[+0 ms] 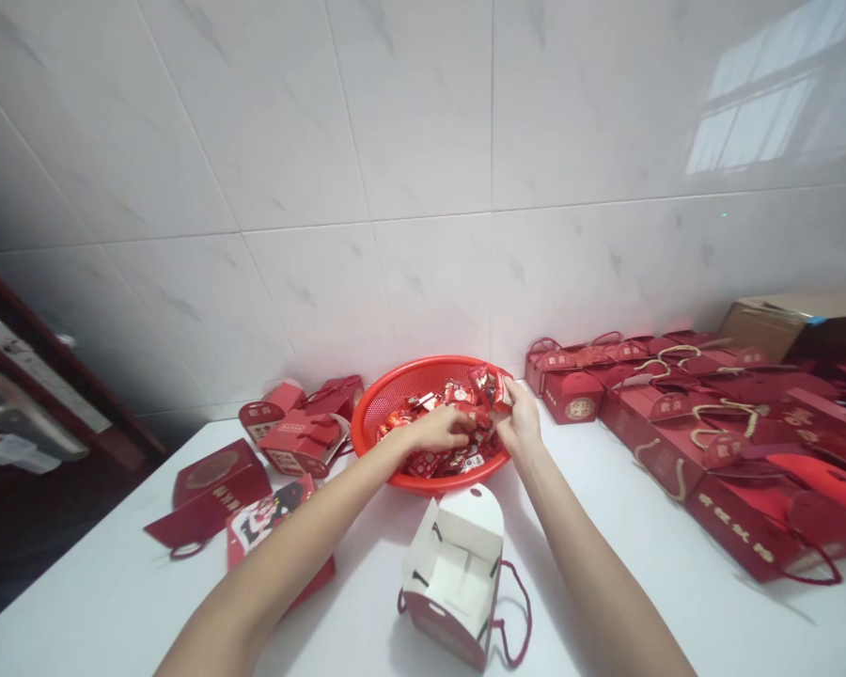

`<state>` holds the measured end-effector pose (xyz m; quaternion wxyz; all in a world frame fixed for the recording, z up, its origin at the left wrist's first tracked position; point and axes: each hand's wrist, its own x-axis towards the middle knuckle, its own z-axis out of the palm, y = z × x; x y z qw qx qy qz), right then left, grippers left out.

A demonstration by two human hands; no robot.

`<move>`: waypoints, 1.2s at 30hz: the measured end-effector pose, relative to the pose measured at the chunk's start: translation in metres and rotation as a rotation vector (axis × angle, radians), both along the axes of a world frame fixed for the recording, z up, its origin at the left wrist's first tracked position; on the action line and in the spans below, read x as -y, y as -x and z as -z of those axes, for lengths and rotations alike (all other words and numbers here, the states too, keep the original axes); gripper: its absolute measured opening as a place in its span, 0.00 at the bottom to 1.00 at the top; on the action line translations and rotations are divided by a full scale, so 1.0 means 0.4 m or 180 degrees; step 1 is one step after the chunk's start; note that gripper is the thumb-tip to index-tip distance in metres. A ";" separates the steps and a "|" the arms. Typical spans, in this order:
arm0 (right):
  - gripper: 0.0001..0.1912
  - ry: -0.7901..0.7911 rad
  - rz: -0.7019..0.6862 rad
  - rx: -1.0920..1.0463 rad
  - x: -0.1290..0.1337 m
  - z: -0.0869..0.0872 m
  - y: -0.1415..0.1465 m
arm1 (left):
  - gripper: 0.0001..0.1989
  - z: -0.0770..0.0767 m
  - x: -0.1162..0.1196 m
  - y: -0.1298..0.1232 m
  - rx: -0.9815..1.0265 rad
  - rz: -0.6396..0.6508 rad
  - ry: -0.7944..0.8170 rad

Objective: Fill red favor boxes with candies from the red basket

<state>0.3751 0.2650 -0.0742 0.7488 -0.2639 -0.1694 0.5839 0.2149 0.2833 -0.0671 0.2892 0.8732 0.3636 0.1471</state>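
Observation:
A round red plastic basket (pixel 376 400) stands against the wall, filled with red-wrapped candies (pixel 423 463). Inside it, my left hand (pixel 441 428) reaches down among the candies, fingers bent; what its fingertips hold, if anything, is hidden. At the basket's right rim, my right hand (pixel 520 418) is closed on several wrapped candies (pixel 492 384). Just in front of the basket an open gift box (pixel 458 574) shows its white inside, with no candy visible in it and a dark red cord handle on its right side.
Red gift boxes (pixel 300 437) lie at the left, one with a cartoon print (pixel 272 512) beside my left forearm. Rows of closed red boxes (pixel 677 442) fill the right of the white table (pixel 127 583). A cardboard box (pixel 765 324) stands at the back right. Behind is a tiled wall.

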 end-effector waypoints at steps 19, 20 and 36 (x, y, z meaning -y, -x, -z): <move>0.08 -0.0108 -0.0109 -0.0099 -0.006 0.011 0.006 | 0.06 -0.006 0.006 -0.040 -0.1362 0.0326 -0.0235; 0.08 -0.0110 -0.0118 -0.0094 -0.006 0.012 0.006 | 0.08 -0.010 0.010 -0.034 -0.1355 0.0298 -0.0197; 0.05 -0.0402 -0.0777 0.0416 0.095 -0.084 -0.018 | 0.19 -0.133 0.310 0.080 0.1357 -0.0560 0.0622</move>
